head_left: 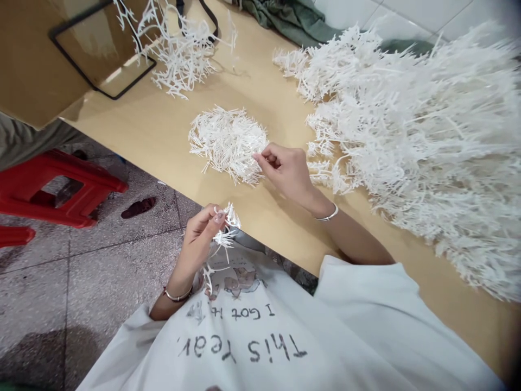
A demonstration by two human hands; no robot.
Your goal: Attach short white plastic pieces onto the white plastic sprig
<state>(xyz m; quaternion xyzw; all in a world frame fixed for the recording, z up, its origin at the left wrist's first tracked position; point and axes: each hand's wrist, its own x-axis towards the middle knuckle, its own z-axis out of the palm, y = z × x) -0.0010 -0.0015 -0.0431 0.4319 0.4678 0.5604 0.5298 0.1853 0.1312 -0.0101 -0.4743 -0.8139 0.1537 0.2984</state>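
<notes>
Near the table's front edge, my left hand [203,233] is closed with thumb and fingers around a white branching sprig [231,216], whose thin strands fan out past the fingertips and hang down in front of the shirt. My right hand [287,169] is over the table in a pinch, its fingertips at the right edge of a small pile of short white pieces [228,142]. Whatever may be between those fingertips is too small to make out.
A large heap of white branching strands [411,130] covers the table's right side. A looser tangle of white sprigs [183,57] lies at the back left, by a cardboard box [28,60] and a black frame [81,76]. A red stool [61,187] stands on the floor at left.
</notes>
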